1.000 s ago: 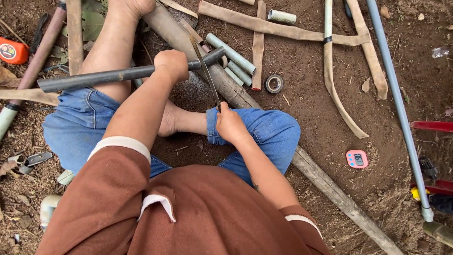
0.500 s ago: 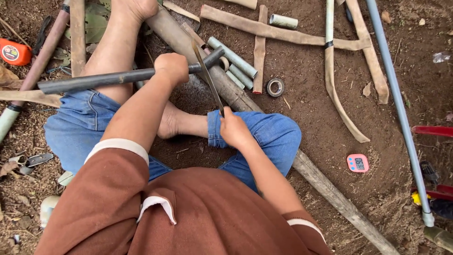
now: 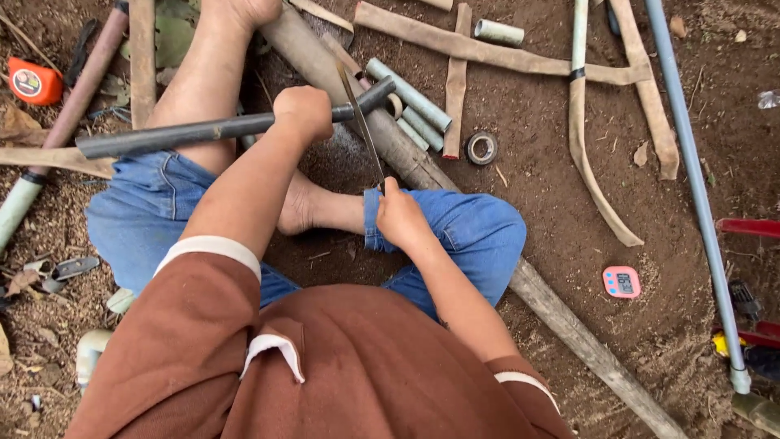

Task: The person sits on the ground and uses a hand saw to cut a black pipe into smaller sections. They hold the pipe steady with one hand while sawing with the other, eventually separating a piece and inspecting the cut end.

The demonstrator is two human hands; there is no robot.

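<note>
1. Bare earth ground (image 3: pixel 569 162): carries everything listed; the person sits on it, legs folded, in blue jeans.
2. Long wooden pole (image 3: pixel 569 325): runs diagonally from the far left, under the legs, to the near right.
3. Long grey pipe (image 3: pixel 691 187): lies at the far right, well apart from the hands.
4. Dark pipe (image 3: pixel 187 132): held roughly level across the left thigh, its far end reaching over the wooden pole. Position unchanged over the last second.
5. Split bamboo strips (image 3: pixel 504 57): several, crossed, beyond the right knee.
6. Short pale pipe pieces (image 3: pixel 406 93): a few side by side, touching the pole just past the dark pipe's end.
7. Left hand (image 3: pixel 305 110): fingers clamped round the dark pipe near its far end, where it was a second ago.
8. Right hand (image 3: pixel 398 215): fingers closed on the near end of the thin blade, just above the right knee. It has shifted only slightly back and forth.
9. Thin blade (image 3: pixel 361 122): long, narrow, steeply angled, crossing the dark pipe just beside the left hand. It still meets the pipe at the same spot, so the work stays at that one place.
10. Orange tape measure (image 3: pixel 32 81): far left.
11. Pink timer (image 3: pixel 621 282): right of the knee.
12. Tape roll (image 3: pixel 482 148): beside the bamboo.
13. Containers: none seen.
</note>
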